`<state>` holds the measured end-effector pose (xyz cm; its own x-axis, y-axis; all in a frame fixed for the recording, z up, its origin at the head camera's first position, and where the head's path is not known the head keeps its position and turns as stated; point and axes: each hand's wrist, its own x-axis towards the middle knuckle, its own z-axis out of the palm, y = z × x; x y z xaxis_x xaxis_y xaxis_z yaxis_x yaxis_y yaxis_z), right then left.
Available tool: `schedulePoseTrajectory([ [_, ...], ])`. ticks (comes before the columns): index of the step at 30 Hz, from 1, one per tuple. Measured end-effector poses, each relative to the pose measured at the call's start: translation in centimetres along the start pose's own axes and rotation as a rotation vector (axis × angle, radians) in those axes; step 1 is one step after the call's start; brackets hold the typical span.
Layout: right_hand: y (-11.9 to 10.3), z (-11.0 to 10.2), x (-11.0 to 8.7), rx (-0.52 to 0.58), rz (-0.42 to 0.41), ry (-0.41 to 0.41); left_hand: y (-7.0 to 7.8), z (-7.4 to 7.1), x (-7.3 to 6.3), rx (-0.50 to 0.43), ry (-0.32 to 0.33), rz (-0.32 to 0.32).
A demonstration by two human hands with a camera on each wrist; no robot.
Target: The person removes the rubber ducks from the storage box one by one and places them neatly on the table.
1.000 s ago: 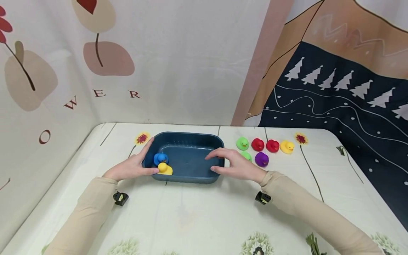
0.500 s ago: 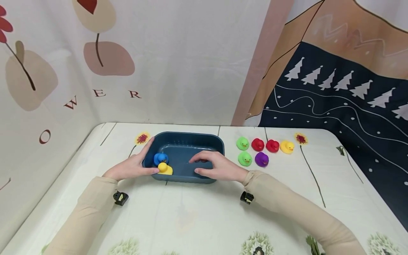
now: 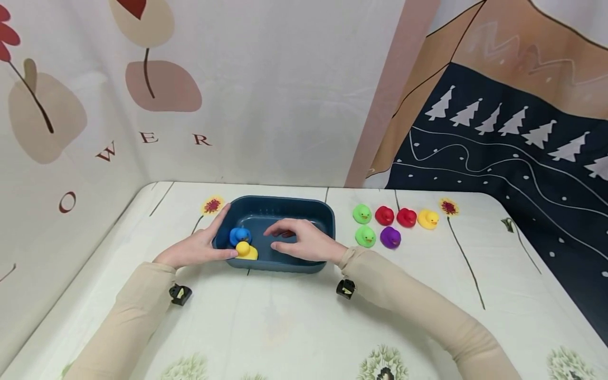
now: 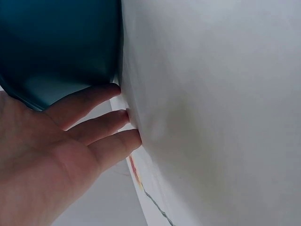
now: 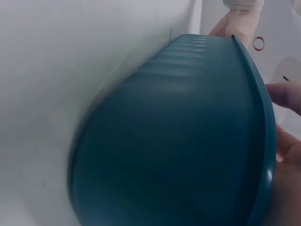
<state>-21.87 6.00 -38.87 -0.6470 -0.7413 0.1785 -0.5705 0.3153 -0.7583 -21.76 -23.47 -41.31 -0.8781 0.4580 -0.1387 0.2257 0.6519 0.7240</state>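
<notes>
A dark blue basin [image 3: 277, 267] lies on the table, with a blue rubber duck [image 3: 239, 236] and a yellow rubber duck [image 3: 247, 252] at its left end. My left hand [image 3: 196, 248] rests against that end, thumb by the near corner beside the yellow duck. In the left wrist view, its straight fingers [image 4: 101, 125] extend beside the basin's outer wall [image 4: 61, 47]. My right hand [image 3: 306, 240] hovers over the basin's middle, fingers loosely bent, a gap between thumb and index, nothing held. The basin's side [image 5: 178, 122] hides most of it in the right wrist view.
Right of the basin are two green ducks [image 3: 365, 236], two red ducks [image 3: 406, 217], a purple duck [image 3: 390, 238] and a yellow duck [image 3: 428, 219]. A printed cloth covers the table [image 3: 275, 322]. Patterned curtains [image 3: 266, 95] hang behind and at the left.
My right hand has moved left, from the basin's right rim to over its middle. A green duck it partly hid now shows fully. My left hand and the basin have stayed put.
</notes>
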Motion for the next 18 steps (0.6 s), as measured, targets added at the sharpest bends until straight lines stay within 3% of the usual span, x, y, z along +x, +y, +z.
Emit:
schedulePoseTrajectory([
  [18, 0.5, 2.4, 2.6, 0.081, 0.109, -0.053, 0.0, 0.0, 0.0, 0.041, 0.001, 0.009],
])
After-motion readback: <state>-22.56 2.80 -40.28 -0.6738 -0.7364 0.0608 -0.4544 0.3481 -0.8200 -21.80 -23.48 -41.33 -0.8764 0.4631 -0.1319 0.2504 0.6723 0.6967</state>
